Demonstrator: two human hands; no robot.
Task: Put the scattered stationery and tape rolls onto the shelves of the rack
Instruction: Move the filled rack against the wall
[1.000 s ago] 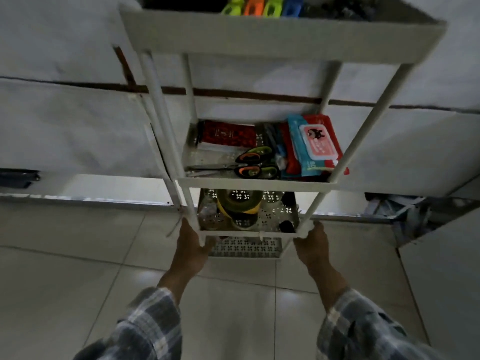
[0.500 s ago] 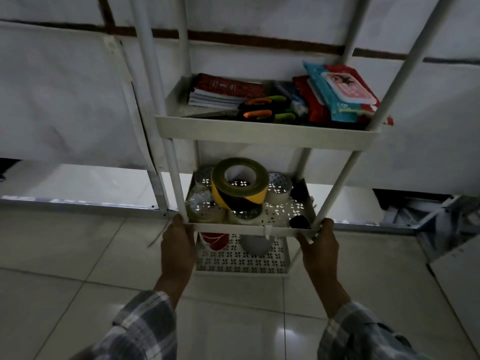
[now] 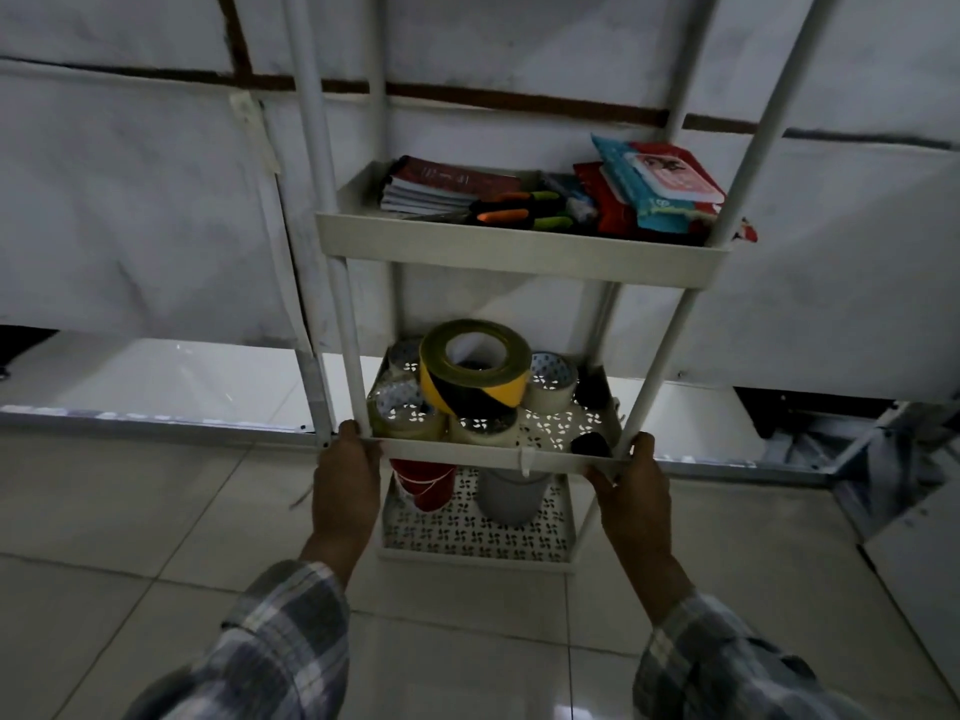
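A white tiered rack (image 3: 519,252) stands on the tiled floor against the wall. My left hand (image 3: 347,472) grips the front left corner of its tape shelf (image 3: 467,450); my right hand (image 3: 631,480) grips the front right corner. That shelf holds a yellow-black tape roll (image 3: 475,376) on top of several pale tape rolls (image 3: 551,381) and two small dark items. The shelf above carries notebooks (image 3: 441,187), scissors (image 3: 519,213) and a wet-wipe pack (image 3: 665,184). On the lowest shelf sit a red cup (image 3: 423,483) and a grey cup (image 3: 511,496).
White fabric-covered panels (image 3: 130,200) form the wall behind the rack, with a metal rail (image 3: 156,420) along the floor. Dark clutter and metal framing (image 3: 872,444) lie at the right. Pale floor tiles (image 3: 130,537) spread in front.
The view has dropped from the rack's upper shelves toward the lower ones and come closer. Both hands stay on the tape shelf's front corners.
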